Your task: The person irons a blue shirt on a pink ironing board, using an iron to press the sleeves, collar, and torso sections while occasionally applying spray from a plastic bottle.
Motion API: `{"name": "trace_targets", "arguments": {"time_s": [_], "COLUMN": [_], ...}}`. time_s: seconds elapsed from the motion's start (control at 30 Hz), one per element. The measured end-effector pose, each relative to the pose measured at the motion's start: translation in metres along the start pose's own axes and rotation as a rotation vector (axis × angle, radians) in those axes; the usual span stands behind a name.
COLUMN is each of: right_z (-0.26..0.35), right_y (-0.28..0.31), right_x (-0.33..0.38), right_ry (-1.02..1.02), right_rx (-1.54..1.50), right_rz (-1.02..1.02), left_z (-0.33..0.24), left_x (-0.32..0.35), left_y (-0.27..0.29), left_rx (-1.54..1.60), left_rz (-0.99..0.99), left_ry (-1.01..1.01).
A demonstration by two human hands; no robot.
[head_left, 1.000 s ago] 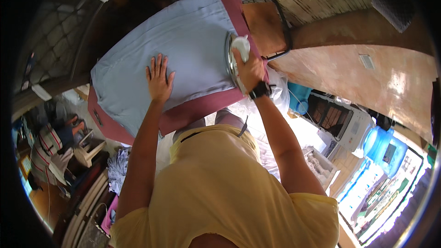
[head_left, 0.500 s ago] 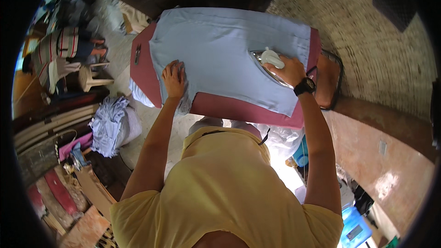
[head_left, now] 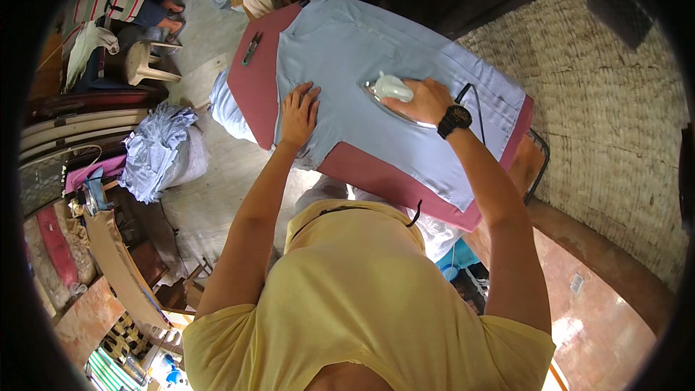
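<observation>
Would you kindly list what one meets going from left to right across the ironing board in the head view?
Small dark clip → bare maroon board cover → left hand flat on the pale blue shirt → white iron → right hand gripping it → black wristwatch.

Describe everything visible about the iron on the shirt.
The white-handled iron with a shiny metal soleplate lies flat on the pale blue shirt spread over the maroon padded ironing board. Its pointed tip faces the person's left. The right hand grips its handle; a black cord trails behind the wrist.

white iron (head_left: pixel 391 89) flat on lt-blue shirt (head_left: pixel 340 51)
</observation>
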State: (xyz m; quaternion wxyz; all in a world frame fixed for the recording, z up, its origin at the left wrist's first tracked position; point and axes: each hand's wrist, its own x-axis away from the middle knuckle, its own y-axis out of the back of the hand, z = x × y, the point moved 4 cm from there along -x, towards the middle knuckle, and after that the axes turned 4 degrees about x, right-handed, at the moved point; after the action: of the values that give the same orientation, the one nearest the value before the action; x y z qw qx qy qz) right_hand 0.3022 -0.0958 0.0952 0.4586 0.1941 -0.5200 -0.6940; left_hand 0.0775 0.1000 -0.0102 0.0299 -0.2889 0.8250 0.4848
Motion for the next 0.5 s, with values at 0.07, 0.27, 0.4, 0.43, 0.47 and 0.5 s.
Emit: {"name": "trace_targets", "arguments": {"time_s": [0.07, 0.27, 0.4, 0.43, 0.47, 0.5], "right_z": [0.005, 0.05, 0.047, 0.043, 0.043, 0.048], "right_y": [-0.001, -0.026, -0.043, -0.047, -0.048, -0.044], "right_x": [-0.015, 0.012, 0.056, 0.067, 0.074, 0.078], "right_ry": [-0.09, 0.099, 0.13, 0.114, 0.102, 0.066], "right_rx": [-0.1, -0.007, -0.029, -0.019, -0.008, 0.015], "right_rz": [-0.006, 0.107, 0.207, 0.26, 0.31, 0.314], "left_z": [0.002, 0.003, 0.01, 0.01, 0.012, 0.013], "left_x": [0.001, -0.001, -0.002, -0.002, -0.002, 0.0], "left_y": [-0.001, 0.002, 0.005, 0.006, 0.007, 0.007], "left_rx": [0.021, 0.117, 0.22, 0.23, 0.256, 0.281], "left_rz": [-0.006, -0.014, -0.013, -0.013, -0.021, -0.03], "left_ry": [0.001, -0.013, -0.002, -0.002, 0.016, 0.036]}}
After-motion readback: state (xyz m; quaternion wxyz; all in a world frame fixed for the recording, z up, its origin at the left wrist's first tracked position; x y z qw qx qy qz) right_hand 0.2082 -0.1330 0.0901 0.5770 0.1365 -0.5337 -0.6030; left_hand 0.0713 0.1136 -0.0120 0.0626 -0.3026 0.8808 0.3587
